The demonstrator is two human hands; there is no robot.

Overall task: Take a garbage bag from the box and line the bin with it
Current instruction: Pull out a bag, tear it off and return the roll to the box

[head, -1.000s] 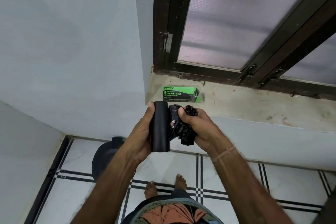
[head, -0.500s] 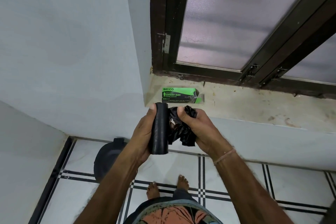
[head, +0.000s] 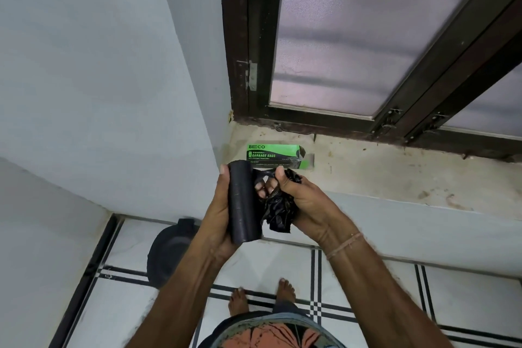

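– What colours sit on the sill (head: 395,175)?

– The sill is a stained beige. The box (head: 275,154) on it is bright green with black lettering and a dark lower band.

– And the plastic?

– The roll (head: 243,203) is matte black; the loose bag (head: 279,210) is glossy, crinkled black.

– The floor (head: 367,285)?

– White tiles crossed by thin black double lines, with a black border along the wall. The bin (head: 169,251) is dark grey-black.

– Anything else?

– The walls (head: 84,79) are pale blue-grey, the window frame (head: 240,37) dark brown, its panes frosted lilac-grey. The person's clothing (head: 271,333) is orange with black streaks.
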